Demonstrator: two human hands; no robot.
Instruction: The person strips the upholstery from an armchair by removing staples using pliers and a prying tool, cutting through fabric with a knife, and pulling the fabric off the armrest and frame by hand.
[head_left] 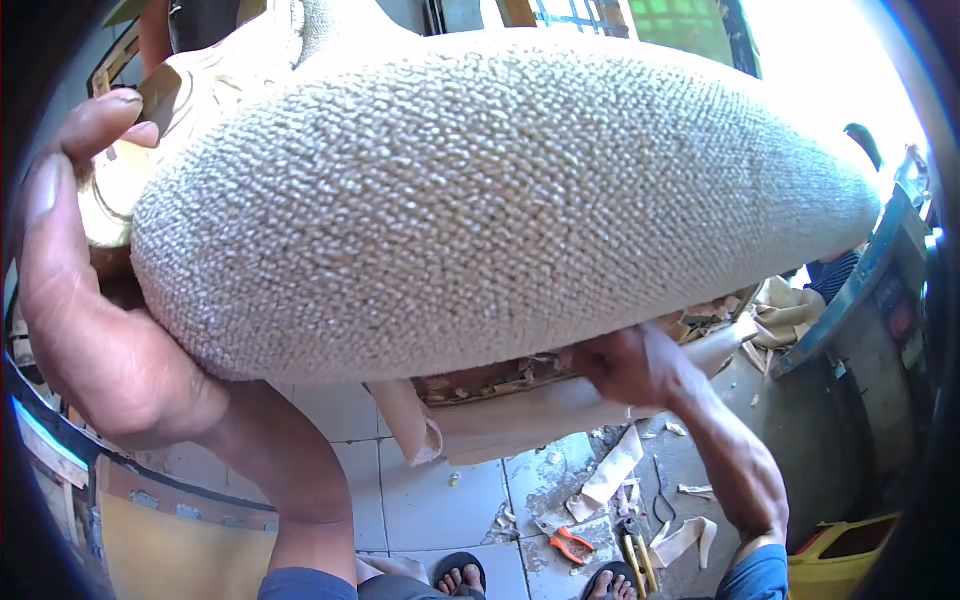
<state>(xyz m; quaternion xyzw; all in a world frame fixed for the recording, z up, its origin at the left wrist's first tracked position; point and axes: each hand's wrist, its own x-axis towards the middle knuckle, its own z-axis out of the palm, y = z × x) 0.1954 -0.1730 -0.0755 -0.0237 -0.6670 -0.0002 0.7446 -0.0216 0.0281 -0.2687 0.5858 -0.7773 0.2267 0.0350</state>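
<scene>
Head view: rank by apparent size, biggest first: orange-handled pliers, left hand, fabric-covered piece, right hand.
1. Fabric-covered piece
2. Left hand
3. Right hand
4. Orange-handled pliers
Left hand's lead over the right may only reflect nearness to the camera.

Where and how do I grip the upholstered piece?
Probably cup the upholstered piece at its rounded end by the left hand, coming from the left, with a second hold under its lower edge by the right hand, from below: it is long and bulky, so spread support should steady it.
</scene>
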